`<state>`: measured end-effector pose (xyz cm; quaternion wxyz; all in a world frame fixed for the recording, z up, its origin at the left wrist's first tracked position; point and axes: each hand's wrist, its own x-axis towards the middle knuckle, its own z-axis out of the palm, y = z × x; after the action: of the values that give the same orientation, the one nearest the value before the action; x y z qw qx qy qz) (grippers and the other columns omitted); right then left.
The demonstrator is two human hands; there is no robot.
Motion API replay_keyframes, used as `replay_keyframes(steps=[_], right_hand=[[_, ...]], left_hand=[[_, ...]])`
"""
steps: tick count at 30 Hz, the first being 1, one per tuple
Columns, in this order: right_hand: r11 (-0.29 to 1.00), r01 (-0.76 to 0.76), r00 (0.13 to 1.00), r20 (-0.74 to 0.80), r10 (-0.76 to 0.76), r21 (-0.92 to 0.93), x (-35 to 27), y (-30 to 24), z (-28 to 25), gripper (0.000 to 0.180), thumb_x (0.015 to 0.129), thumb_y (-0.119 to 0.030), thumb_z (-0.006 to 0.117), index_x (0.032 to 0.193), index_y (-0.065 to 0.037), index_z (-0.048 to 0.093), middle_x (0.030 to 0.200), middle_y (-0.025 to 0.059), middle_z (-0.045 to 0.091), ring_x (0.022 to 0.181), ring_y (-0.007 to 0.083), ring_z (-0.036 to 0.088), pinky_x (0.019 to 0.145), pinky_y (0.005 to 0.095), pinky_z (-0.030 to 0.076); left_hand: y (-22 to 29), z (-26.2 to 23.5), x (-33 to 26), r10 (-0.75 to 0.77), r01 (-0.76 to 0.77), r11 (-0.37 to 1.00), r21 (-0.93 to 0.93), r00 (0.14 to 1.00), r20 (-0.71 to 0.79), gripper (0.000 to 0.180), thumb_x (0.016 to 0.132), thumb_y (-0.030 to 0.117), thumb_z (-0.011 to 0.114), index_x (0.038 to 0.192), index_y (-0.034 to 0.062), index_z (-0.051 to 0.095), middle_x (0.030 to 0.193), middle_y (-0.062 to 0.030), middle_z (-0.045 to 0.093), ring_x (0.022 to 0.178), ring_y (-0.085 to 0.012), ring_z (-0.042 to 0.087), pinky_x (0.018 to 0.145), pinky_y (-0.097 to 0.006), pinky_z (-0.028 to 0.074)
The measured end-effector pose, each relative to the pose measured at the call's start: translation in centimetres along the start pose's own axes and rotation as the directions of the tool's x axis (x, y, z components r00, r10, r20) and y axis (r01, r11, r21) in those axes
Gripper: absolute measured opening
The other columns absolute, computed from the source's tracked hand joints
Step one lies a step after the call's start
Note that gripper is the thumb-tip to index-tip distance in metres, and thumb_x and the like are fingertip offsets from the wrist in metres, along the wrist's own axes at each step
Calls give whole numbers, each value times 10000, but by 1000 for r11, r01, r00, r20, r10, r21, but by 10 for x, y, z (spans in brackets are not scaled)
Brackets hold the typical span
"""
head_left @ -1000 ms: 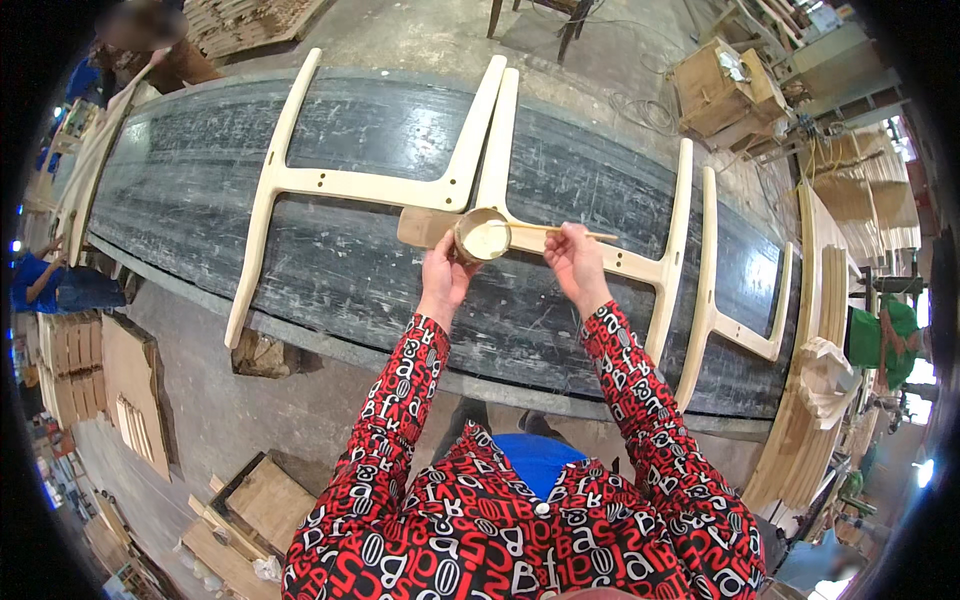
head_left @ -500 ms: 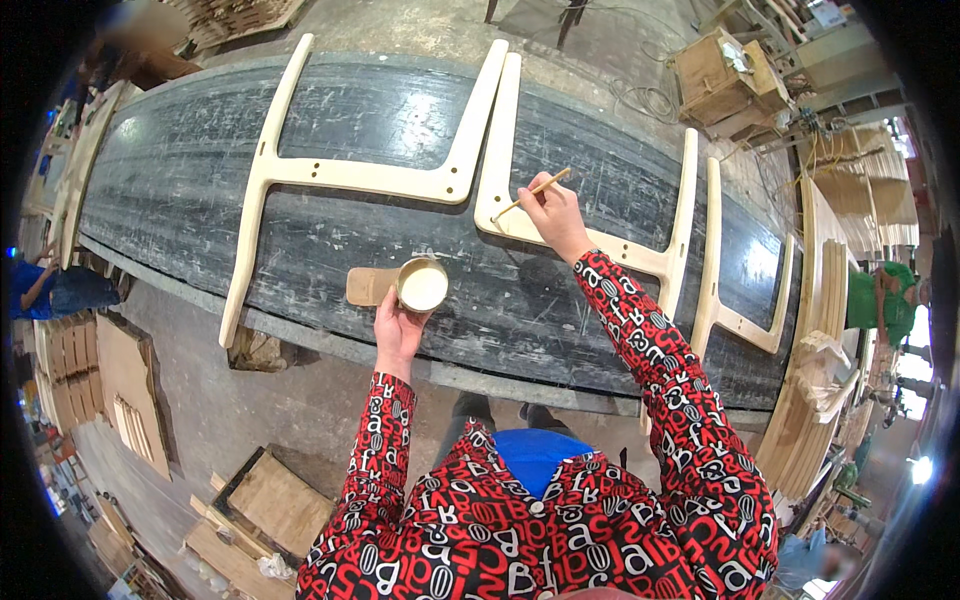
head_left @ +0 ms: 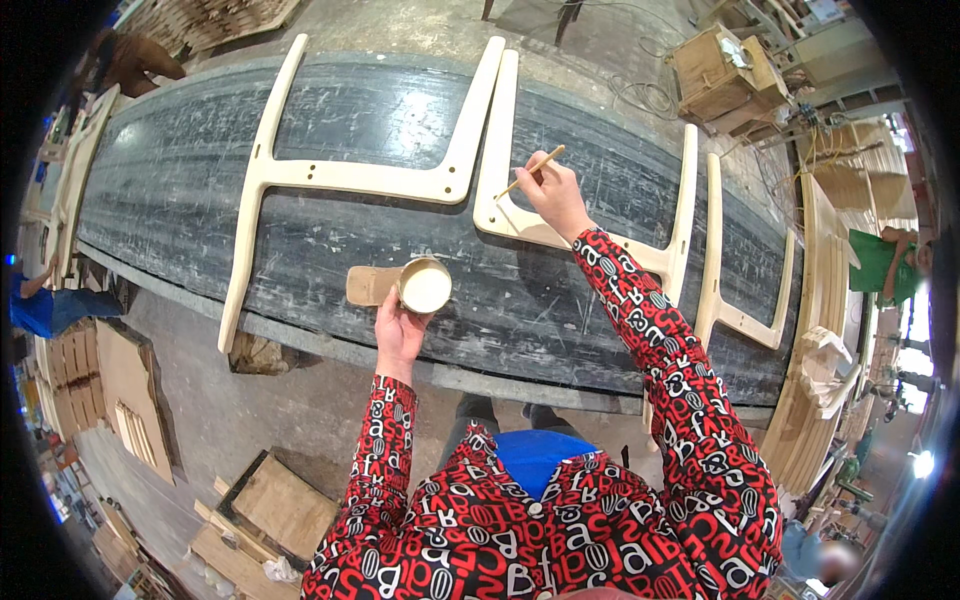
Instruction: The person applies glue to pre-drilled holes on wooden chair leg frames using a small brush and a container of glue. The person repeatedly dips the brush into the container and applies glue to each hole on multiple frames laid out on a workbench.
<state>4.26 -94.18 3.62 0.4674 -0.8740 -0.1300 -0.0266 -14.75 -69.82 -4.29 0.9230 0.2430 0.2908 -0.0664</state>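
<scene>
My left hand point(head_left: 400, 338) is closed around a small round cup point(head_left: 426, 286) of cream-coloured liquid, held over the near side of the dark tabletop. Beside the cup lies a flat brown wooden piece point(head_left: 369, 286), partly behind it. Between the fingers of my right hand point(head_left: 556, 200) is a thin wooden stick point(head_left: 512, 185). Its lower tip is at the upper of two holes in the corner of a pale wooden frame point(head_left: 489, 165). My right hand and sleeve hide part of that frame's crossbar. A similar frame point(head_left: 352, 175) lies to the left.
A third pale frame point(head_left: 712, 255) lies at the right on the scratched dark table point(head_left: 200, 220). A wooden crate point(head_left: 712, 75) stands beyond the table. Stacked boards point(head_left: 825, 270) and a person in green point(head_left: 882, 265) are at the right; a person in blue point(head_left: 35, 305) is at the left.
My right hand has moved slightly away from me, and the stick's tip has gone from the lower corner hole to the upper one. My left hand and the cup have barely shifted.
</scene>
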Motion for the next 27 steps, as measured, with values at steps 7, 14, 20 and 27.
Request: replay_keyframes(steps=[7, 14, 20, 27], right_hand=[[991, 102, 994, 40, -99, -91, 2, 15, 14, 155, 851, -162, 571, 807, -23, 518, 684, 174, 559, 655, 366, 579, 586, 423, 457], [972, 169, 982, 114, -151, -166, 7, 7, 15, 155, 844, -165, 566, 812, -24, 509, 706, 181, 560, 692, 372, 580, 619, 441, 468], [1000, 22, 995, 94, -21, -13, -8, -6, 0, 146, 860, -148, 565, 821, -16, 516, 667, 175, 552, 625, 344, 569, 577, 391, 448], [987, 142, 983, 130, -132, -75, -24, -2, 12, 171, 855, -165, 594, 811, -14, 528, 680, 172, 556, 659, 350, 581, 597, 401, 454]], left_hand=[[-7, 0, -2, -13, 13, 999, 36, 1000, 17, 408, 996, 298, 327, 1298, 52, 447, 1292, -103, 516, 1184, -263, 514, 966, -454, 465], [-5, -1, -12, 0, 0, 1000, 18, 1000, 5, 409, 994, 298, 328, 1305, 59, 443, 1308, -99, 503, 1192, -265, 506, 985, -461, 448], [-4, -2, -17, 24, -24, 999, 24, 1000, -18, 413, 995, 296, 321, 1310, 55, 434, 1309, -107, 499, 1205, -268, 493, 994, -469, 440], [-11, 6, -17, 4, -3, 999, 45, 1000, -11, 410, 993, 286, 326, 1304, 45, 441, 1299, -112, 506, 1201, -269, 496, 993, -474, 439]])
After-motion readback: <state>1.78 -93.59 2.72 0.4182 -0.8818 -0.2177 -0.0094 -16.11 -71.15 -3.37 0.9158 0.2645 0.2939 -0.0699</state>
